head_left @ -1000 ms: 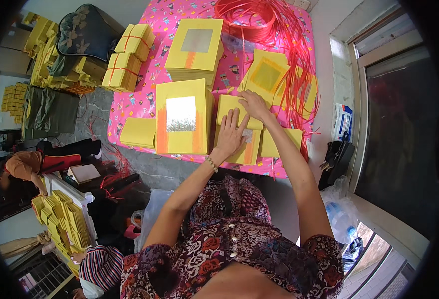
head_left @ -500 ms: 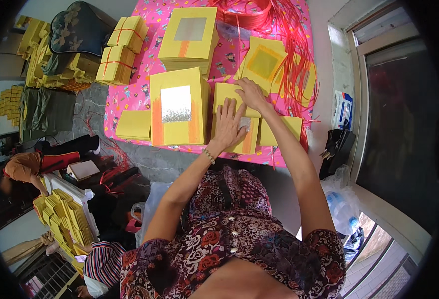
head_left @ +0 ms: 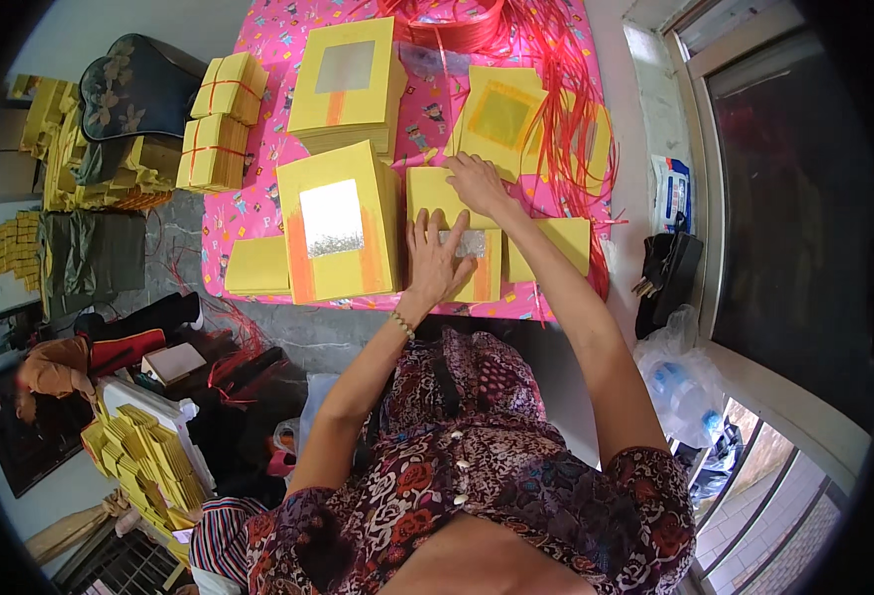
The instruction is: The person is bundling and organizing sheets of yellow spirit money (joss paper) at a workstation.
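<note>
My left hand [head_left: 437, 260] lies with fingers spread on a yellow paper sheet [head_left: 489, 286] that carries a silver foil patch and orange colouring. Just beyond it, my right hand [head_left: 480, 184] rests with its fingers stretched over the far edge of a plain yellow piece of paper [head_left: 425, 186]. Whether this plain piece is a flap of the same sheet I cannot tell. Left of my hands stands a thick stack of yellow paper [head_left: 343, 273] topped by a bright foil square. Another plain yellow stack [head_left: 556, 246] sits beside my right forearm.
A second foil-topped stack [head_left: 358, 104] stands farther back, with string-tied yellow bundles [head_left: 214, 154] to its left. Red plastic strips [head_left: 566, 119] hang over yellow sheets [head_left: 501, 117] on the pink tablecloth [head_left: 422, 134]. Another person [head_left: 60, 367] is beside yellow bundles at lower left.
The whole view has shifted slightly, moving the table leftward in the picture. Both hands stay on the yellow paper, with little visible movement against it.
</note>
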The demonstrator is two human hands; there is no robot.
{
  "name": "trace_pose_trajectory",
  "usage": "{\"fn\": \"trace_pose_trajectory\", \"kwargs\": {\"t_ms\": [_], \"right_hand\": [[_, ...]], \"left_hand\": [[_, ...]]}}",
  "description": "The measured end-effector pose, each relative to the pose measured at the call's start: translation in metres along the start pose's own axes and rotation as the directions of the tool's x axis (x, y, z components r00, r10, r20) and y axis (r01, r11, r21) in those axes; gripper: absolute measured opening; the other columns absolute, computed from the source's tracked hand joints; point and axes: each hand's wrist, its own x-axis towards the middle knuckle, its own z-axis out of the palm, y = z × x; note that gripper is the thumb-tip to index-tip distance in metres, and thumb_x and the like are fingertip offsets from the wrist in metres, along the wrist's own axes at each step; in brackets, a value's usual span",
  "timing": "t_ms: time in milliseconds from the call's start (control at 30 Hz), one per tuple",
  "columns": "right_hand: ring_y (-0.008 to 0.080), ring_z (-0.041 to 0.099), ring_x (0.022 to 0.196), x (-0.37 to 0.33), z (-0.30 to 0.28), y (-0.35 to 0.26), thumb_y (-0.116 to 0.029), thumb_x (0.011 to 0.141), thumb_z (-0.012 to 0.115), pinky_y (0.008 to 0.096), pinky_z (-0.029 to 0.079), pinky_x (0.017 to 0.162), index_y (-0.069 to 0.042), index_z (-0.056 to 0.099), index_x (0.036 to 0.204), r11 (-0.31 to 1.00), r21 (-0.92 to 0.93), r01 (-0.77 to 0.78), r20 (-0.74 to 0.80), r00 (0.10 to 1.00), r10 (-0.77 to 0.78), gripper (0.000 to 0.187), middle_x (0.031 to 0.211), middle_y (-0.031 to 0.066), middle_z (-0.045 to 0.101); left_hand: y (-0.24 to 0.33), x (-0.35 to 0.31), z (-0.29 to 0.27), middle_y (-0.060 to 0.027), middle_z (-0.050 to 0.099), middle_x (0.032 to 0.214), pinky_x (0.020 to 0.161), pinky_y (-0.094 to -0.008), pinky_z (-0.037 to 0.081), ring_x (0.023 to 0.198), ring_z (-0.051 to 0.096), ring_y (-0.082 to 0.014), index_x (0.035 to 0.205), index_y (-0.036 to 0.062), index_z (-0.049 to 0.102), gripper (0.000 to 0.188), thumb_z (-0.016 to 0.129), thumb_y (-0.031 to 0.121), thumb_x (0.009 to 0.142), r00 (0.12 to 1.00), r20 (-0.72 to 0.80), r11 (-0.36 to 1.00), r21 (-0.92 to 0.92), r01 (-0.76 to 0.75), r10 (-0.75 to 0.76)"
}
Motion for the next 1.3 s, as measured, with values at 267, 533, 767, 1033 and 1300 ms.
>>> {"fn": "trace_pose_trajectory", "kwargs": {"t_ms": [267,533,767,1033,1300], "right_hand": [[0.0335,0.054,0.112,0.0,-0.002,-0.01,-0.015,0.091,0.056,0.0514,0.043,0.094,-0.009,0.053,0.122,0.998,-0.064,-0.028,0.057,0.998,0.032,0.031,0.115,0.0137,0.056],[0.0338,0.054,0.106,-0.012,-0.004,-0.007,-0.01,0.087,0.058,0.049,0.042,0.091,-0.006,0.055,0.114,0.997,-0.039,0.067,-0.179,0.981,-0.073,0.028,0.113,0.0146,0.055],[0.0312,0.056,0.096,-0.094,-0.009,-0.006,-0.017,0.086,0.066,0.0425,0.045,0.082,-0.004,0.053,0.109,0.953,0.261,-0.154,-0.49,0.829,0.268,0.03,0.101,0.0136,0.056],[0.0241,0.06,0.066,-0.123,0.02,-0.002,-0.026,0.086,0.07,0.0396,0.047,0.061,-0.005,0.052,0.103,0.797,0.521,-0.305,-0.288,0.816,0.501,0.033,0.075,0.008,0.057],[0.0227,0.06,0.067,-0.124,0.025,-0.003,-0.025,0.084,0.071,0.0378,0.047,0.062,-0.005,0.053,0.096,0.733,0.559,-0.387,-0.234,0.774,0.588,0.03,0.078,0.008,0.058]], "left_hand": [[-0.005,-0.007,0.003,-0.0269,0.032,0.142,0.111,-0.0652,0.015,0.135,0.02,-0.0514,0.144,0.0195,0.041,0.073,0.067,0.037,0.078,0.999,0.016,0.999,-0.006,-0.039,0.039],[-0.003,-0.004,0.001,-0.0214,0.037,0.142,0.11,-0.0657,0.015,0.135,0.02,-0.0523,0.143,0.0189,0.043,0.071,0.066,0.037,0.079,0.997,0.047,0.998,-0.023,-0.052,0.053],[-0.004,-0.008,0.003,-0.022,0.038,0.141,0.109,-0.0664,0.017,0.135,0.02,-0.0524,0.143,0.0188,0.043,0.071,0.067,0.037,0.079,0.998,0.036,0.999,-0.013,-0.052,0.052],[-0.006,-0.006,0.007,-0.0245,0.036,0.142,0.111,-0.0631,0.018,0.135,0.019,-0.0537,0.143,0.0179,0.043,0.068,0.065,0.036,0.081,0.997,0.018,0.996,-0.048,-0.073,0.073],[-0.006,-0.012,0.009,-0.0254,0.037,0.136,0.109,-0.0641,0.02,0.132,0.022,-0.0518,0.144,0.0218,0.043,0.066,0.064,0.039,0.083,0.998,-0.008,0.996,-0.064,-0.061,0.061]]}}
